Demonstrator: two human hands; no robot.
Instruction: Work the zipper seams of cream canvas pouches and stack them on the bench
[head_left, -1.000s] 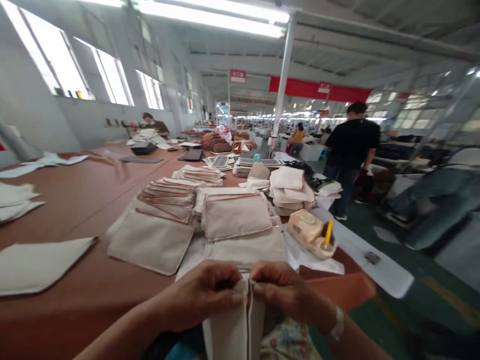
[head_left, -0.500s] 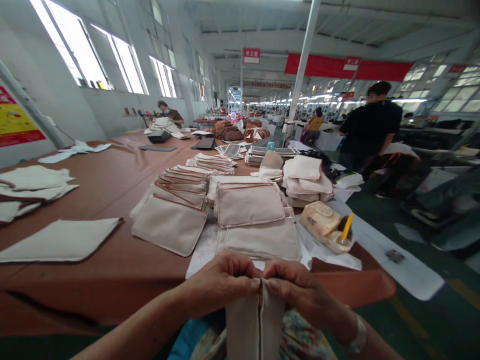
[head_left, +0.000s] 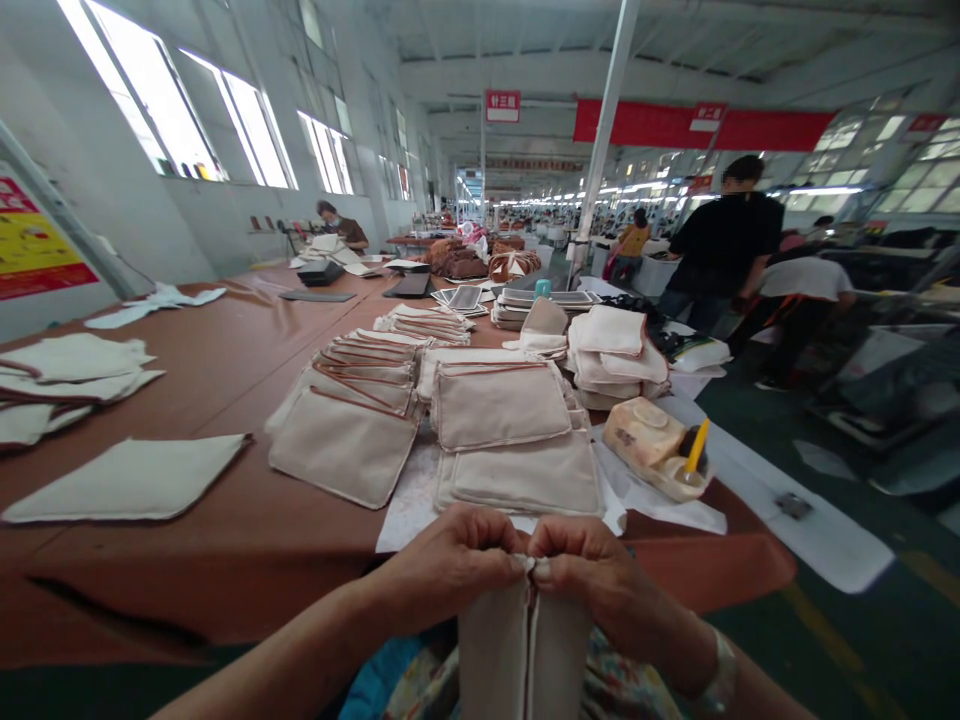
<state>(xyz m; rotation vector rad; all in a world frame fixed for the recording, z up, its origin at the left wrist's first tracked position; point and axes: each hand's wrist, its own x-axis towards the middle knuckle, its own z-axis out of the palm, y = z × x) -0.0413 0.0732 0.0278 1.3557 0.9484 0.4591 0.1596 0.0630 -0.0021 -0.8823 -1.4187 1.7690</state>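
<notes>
Between my two hands, above my lap, hangs a beige fabric panel (head_left: 491, 655) with a dark slit running down its middle. My left hand (head_left: 465, 560) pinches its upper edge on the left side of the slit. On the other side my right hand (head_left: 592, 565) pinches the same edge, thumbs almost meeting at the top. The curled fingertips behind the cloth are hidden. Just beyond my hands lie stacked beige fabric panels (head_left: 502, 405) with brown edging, and to their left a fanned row of similar panels (head_left: 349, 440).
A brown-covered table (head_left: 225, 410) spreads ahead. One loose panel (head_left: 127, 480) lies at left. On the right stands a cut plastic container (head_left: 652, 445) holding a yellow-handled tool (head_left: 696, 447). A pole (head_left: 600, 150) rises behind. Two people, one in black (head_left: 724, 240), are beyond the table.
Both hands keep their pinch on the panel, whose top edges now sit closer together. The view has shifted slightly. The person in black has moved a little left, and a bent-over person shows more beside them.
</notes>
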